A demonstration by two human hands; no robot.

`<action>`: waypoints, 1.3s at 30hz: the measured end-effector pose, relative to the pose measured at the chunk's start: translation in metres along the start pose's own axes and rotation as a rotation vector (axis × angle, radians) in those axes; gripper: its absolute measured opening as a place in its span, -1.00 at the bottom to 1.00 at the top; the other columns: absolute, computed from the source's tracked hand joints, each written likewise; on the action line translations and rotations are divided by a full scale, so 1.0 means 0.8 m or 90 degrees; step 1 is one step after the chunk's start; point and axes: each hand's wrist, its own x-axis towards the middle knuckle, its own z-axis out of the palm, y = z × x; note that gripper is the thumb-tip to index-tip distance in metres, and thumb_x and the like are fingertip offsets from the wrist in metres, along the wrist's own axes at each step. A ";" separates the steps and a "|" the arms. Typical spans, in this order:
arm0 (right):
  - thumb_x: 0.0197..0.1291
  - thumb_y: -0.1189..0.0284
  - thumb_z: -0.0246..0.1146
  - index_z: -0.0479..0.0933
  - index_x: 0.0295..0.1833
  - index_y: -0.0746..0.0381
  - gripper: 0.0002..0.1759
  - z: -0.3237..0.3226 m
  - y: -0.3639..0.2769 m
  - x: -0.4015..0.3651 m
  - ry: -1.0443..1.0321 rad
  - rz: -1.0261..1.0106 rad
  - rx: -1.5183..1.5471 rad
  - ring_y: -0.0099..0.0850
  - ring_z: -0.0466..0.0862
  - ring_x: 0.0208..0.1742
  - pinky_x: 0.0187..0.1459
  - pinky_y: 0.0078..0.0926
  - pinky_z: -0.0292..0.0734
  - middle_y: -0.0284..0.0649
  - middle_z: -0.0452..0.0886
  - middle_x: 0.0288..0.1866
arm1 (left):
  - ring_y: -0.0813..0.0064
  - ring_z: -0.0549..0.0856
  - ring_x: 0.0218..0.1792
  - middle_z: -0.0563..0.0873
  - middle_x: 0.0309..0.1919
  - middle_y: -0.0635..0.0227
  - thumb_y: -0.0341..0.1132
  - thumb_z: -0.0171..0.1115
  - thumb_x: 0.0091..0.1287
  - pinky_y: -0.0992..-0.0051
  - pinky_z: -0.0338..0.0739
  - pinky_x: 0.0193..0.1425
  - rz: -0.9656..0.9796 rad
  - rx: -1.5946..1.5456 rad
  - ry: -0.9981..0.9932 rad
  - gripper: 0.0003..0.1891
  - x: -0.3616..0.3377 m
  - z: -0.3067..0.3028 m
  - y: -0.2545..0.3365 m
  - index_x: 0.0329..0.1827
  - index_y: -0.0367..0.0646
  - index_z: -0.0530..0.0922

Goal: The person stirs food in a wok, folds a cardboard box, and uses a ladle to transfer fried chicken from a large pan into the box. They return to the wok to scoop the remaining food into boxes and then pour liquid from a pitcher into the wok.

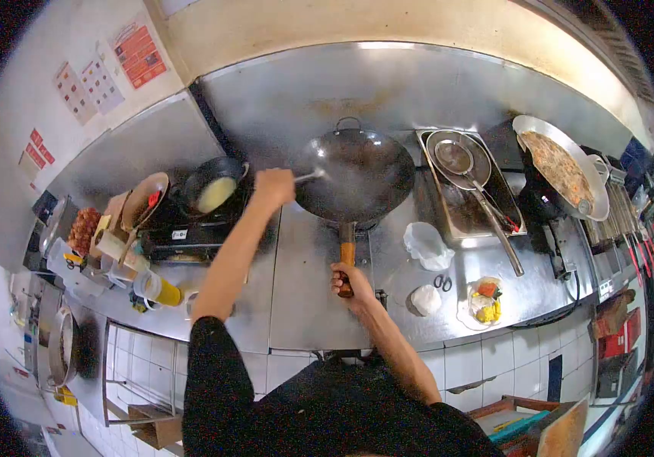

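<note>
A large dark wok (372, 179) sits on the stove with a light haze over it. Its wooden handle (348, 251) points toward me, and my right hand (352, 283) is wrapped round the handle's near end. Raised over the wok's left rim, my left hand (274, 187) is closed round a metal utensil (310, 177), whose tip reaches over the wok. The utensil's exact shape is too small to tell.
Left are a smaller pan with pale contents (217, 193) and a yellow container (161, 289). Right stand a metal tray (458, 234) with strainers (460, 158), a plastic bag (427, 245), scissors (442, 283), a seasoning plate (487, 302) and a pan of bubbling oil (559, 166).
</note>
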 end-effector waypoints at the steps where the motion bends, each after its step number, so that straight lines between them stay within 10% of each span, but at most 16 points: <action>1: 0.21 0.47 0.20 0.38 -0.26 0.20 -0.89 0.000 0.003 -0.002 0.000 0.001 -0.003 -0.63 0.34 -0.57 -0.57 -0.63 0.26 -0.43 0.35 -0.51 | 0.06 0.71 -0.11 0.71 -0.14 0.09 -0.22 0.19 0.15 0.14 0.59 0.03 0.007 -0.031 0.010 -0.61 0.029 0.038 0.007 0.09 0.18 0.62; 8: 0.20 0.48 0.21 0.34 -0.27 0.17 -0.85 -0.030 -0.030 -0.011 0.000 0.016 -0.007 -0.65 0.31 -0.60 -0.60 -0.66 0.21 -0.45 0.33 -0.53 | 0.07 0.67 0.01 0.67 -0.06 -0.08 -0.35 0.15 0.04 0.11 0.54 0.09 0.151 -0.146 -0.109 -0.61 -0.030 -0.040 0.007 -0.02 -0.10 0.67; 14: 0.20 0.49 0.21 0.32 -0.25 0.15 -0.84 -0.017 -0.016 -0.009 0.024 0.029 -0.028 -0.65 0.31 -0.62 -0.62 -0.67 0.20 -0.43 0.34 -0.53 | 0.15 0.68 0.01 0.71 -0.10 0.10 -0.30 0.19 0.06 0.14 0.55 0.08 -0.011 -0.092 -0.010 -0.63 0.024 0.054 0.037 -0.03 -0.04 0.68; 16: 0.21 0.49 0.20 0.33 -0.24 0.18 -0.85 -0.026 -0.013 -0.002 0.028 -0.002 -0.023 -0.63 0.32 -0.61 -0.62 -0.64 0.21 -0.42 0.35 -0.53 | 0.08 0.70 -0.07 0.70 -0.10 0.03 -0.23 0.16 0.14 0.17 0.59 0.04 0.190 -0.209 0.028 -0.65 0.013 0.076 0.039 -0.04 -0.14 0.66; 19: 0.23 0.46 0.19 0.33 -0.26 0.20 -0.86 -0.014 -0.013 -0.008 0.034 -0.007 0.000 -0.62 0.32 -0.61 -0.60 -0.63 0.23 -0.41 0.34 -0.53 | 0.07 0.72 -0.12 0.71 -0.17 0.00 -0.26 0.14 0.15 0.14 0.61 -0.02 0.185 -0.111 -0.078 -0.69 -0.061 -0.037 0.008 -0.11 -0.20 0.66; 24: 0.21 0.41 0.18 0.35 -0.31 0.19 -0.85 0.001 0.024 0.017 0.026 -0.023 -0.051 -0.57 0.37 -0.61 -0.56 -0.54 0.35 -0.37 0.39 -0.54 | 0.10 0.75 -0.33 0.74 -0.41 0.15 -0.32 0.17 0.13 0.17 0.59 -0.26 0.011 -0.038 0.231 -0.83 0.024 0.049 0.043 -0.39 -0.15 0.71; 27: 0.21 0.41 0.19 0.38 -0.27 0.20 -0.87 0.013 0.029 0.022 0.039 -0.070 -0.014 -0.57 0.37 -0.63 -0.57 -0.54 0.35 -0.37 0.39 -0.53 | -0.03 0.66 -0.04 0.67 -0.08 0.00 -0.27 0.12 0.21 0.08 0.53 0.08 0.064 -0.246 0.036 -0.64 0.056 0.090 0.073 0.09 -0.03 0.56; 31: 0.23 0.43 0.15 0.36 -0.25 0.21 -0.89 0.003 0.017 0.012 0.038 -0.066 -0.027 -0.58 0.35 -0.57 -0.52 -0.58 0.32 -0.37 0.37 -0.52 | 0.02 0.69 -0.13 0.70 -0.16 0.07 -0.22 0.08 0.28 0.11 0.54 0.04 0.271 -0.287 -0.087 -0.64 -0.022 0.030 0.023 0.14 0.06 0.58; 39: 0.24 0.44 0.12 0.34 -0.27 0.20 -0.90 0.015 0.031 0.015 0.020 -0.084 -0.017 -0.57 0.37 -0.57 -0.53 -0.55 0.32 -0.35 0.36 -0.53 | 0.04 0.69 -0.13 0.70 -0.21 0.01 -0.26 0.18 0.13 0.10 0.57 -0.01 -0.020 0.038 -0.043 -0.68 -0.065 -0.023 -0.007 -0.04 0.03 0.68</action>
